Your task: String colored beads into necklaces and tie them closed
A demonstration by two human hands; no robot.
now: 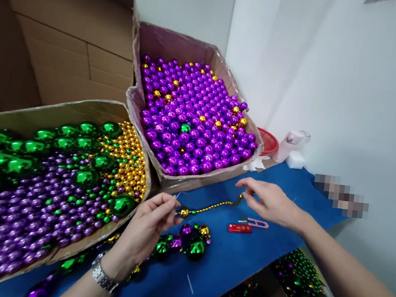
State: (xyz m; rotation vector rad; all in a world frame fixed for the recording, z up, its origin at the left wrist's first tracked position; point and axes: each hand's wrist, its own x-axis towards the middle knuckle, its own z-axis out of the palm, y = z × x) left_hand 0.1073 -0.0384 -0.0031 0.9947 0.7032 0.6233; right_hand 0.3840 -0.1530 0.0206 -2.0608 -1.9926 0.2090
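Note:
My left hand (154,220), with a metal watch on its wrist, is closed in a pinch. A thin pale thread (180,195) pokes out at its fingertips. A larger gold ball (184,212) sits beside those fingers, followed by a strand of small gold beads (215,205) that stretches across to the right. The strand's far end meets the curled fingers of my right hand (267,201), which appear closed on it. Below the strand lies a cluster of purple, green and gold balls (194,248), partly behind my left hand.
A blue table (227,271) carries pink thread snips (258,223), a small red packet (240,228) and a loose white thread (190,284). Cardboard boxes of purple balls (199,139) and mixed beads (35,196) stand behind and left. A red basket (269,142) is at the back.

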